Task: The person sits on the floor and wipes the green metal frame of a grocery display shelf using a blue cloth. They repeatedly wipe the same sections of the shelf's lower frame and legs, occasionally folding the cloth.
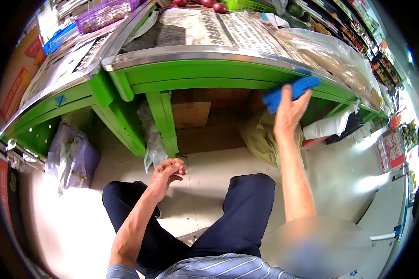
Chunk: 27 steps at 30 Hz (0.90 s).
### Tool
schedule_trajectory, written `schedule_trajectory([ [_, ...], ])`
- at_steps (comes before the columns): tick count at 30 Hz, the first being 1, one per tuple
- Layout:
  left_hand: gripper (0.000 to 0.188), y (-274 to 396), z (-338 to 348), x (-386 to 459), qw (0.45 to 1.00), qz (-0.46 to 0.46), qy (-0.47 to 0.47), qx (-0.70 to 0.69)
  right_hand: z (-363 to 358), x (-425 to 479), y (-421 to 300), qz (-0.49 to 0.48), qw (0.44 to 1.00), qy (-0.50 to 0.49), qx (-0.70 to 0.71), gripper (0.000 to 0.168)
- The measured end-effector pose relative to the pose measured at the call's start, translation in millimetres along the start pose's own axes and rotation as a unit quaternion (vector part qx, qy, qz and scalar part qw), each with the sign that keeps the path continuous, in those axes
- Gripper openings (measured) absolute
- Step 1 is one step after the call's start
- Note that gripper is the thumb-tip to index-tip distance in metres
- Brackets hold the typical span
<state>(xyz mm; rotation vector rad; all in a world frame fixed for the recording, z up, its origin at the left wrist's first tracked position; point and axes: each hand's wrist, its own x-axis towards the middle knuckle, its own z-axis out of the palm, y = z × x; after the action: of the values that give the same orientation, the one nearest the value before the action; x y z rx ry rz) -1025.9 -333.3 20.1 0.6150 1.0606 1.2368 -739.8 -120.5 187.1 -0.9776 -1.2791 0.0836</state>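
Note:
My right hand (290, 113) grips a folded blue cloth (291, 91) against the front of the green metal display stand (199, 75), towards its right end. Part of the cloth lies over the green panel just under the bright metal edge. My left hand (168, 174) hangs in front of the stand's green leg (163, 122), above my left knee, with its fingers loosely curled and nothing seen in them. A clear plastic bag (155, 153) dangles beside that leg, close to my left hand.
Newspaper (244, 31) covers the stand top, with red onions (219, 7) at its back and plastic wrap (338, 55) at right. Below are a cardboard box (190, 113) and a yellowish sack (262, 139). A purple bin (90, 157) stands left. White roll (326, 127) hangs right.

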Motion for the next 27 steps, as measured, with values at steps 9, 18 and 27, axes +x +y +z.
schedule_trajectory([
  [9, 0.027, 8.7, -6.2, -2.8, 1.000, 0.014, -0.009, -0.005, 118.0, -125.0, -142.3, -0.145, 0.943, -0.289, 0.080, 0.032],
  [18, 0.024, 5.0, -10.4, 2.7, 0.999, 0.024, 0.046, 0.007, 87.2, -129.9, -141.5, 0.429, 0.655, -0.418, 0.460, 0.038],
  [27, 0.029, -0.4, -5.0, 0.5, 0.999, 0.009, 0.033, 0.037, -66.0, -85.1, 14.8, 0.387, 0.857, -0.124, 0.319, 0.040],
])
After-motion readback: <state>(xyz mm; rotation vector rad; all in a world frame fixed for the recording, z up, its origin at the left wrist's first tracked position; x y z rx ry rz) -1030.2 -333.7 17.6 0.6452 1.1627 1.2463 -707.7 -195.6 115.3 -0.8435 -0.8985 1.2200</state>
